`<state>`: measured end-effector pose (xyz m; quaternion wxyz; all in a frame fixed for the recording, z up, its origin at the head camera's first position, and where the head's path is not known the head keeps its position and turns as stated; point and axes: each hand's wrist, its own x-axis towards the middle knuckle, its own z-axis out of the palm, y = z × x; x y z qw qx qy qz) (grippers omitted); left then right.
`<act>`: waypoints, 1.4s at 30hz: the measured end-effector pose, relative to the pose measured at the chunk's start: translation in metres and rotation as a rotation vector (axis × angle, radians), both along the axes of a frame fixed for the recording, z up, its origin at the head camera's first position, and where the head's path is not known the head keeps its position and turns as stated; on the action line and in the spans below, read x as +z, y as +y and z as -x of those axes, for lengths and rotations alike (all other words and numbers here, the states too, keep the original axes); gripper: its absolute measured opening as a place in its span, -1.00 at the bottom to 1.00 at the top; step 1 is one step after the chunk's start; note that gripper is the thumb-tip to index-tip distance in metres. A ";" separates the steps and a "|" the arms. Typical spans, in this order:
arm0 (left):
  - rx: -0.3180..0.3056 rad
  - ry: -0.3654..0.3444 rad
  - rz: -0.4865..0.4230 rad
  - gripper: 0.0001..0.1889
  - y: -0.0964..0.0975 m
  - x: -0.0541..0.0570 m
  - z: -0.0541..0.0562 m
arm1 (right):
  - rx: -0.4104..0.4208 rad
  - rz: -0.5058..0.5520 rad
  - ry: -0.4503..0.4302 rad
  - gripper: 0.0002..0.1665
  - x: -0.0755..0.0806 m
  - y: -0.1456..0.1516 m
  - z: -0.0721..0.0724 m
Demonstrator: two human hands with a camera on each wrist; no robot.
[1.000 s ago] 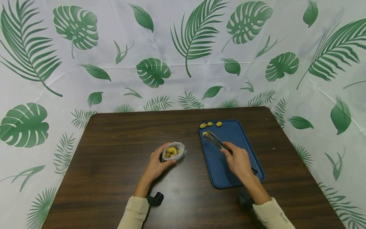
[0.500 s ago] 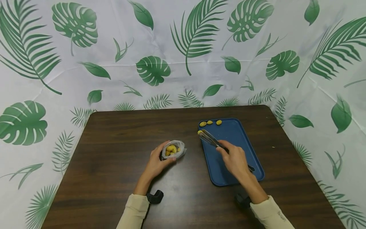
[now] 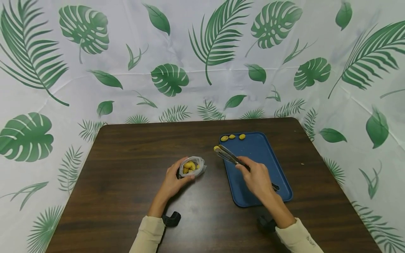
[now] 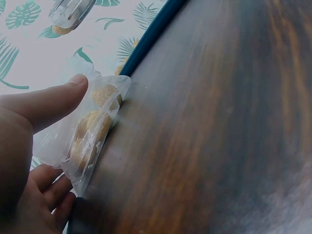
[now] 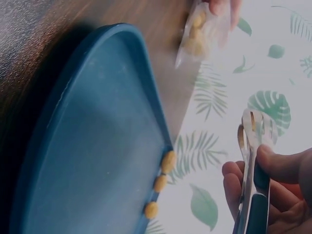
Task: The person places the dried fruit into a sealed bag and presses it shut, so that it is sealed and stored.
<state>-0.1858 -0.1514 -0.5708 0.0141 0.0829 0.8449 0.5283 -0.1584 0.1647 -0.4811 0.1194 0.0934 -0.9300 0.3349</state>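
Here, a small yellow piece (image 3: 216,148) is riding in the tips of metal tongs (image 3: 231,157), just off the left edge of a blue tray (image 3: 253,182) where three more pieces (image 3: 232,137) are lying along the far rim. All is sitting on a dark wooden table (image 3: 126,196) backed by a leaf-printed white cloth (image 3: 95,70). The right hand (image 3: 257,177) is gripping the tongs' handles, fingers curled. The left hand (image 3: 172,181) is clasping a clear plastic bag (image 3: 192,166) of yellow pieces, thumb against its side.
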 end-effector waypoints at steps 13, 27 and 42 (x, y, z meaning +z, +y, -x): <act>0.008 0.007 -0.004 -0.20 0.001 -0.001 -0.001 | 0.053 0.013 -0.015 -0.62 0.001 -0.010 -0.001; 0.043 -0.039 -0.014 -0.20 -0.002 -0.003 -0.004 | 0.111 -0.013 -0.030 -0.62 -0.003 -0.023 0.003; 0.010 -0.024 0.012 -0.20 0.000 -0.003 -0.001 | 0.132 -0.022 -0.076 -0.62 -0.004 -0.038 -0.004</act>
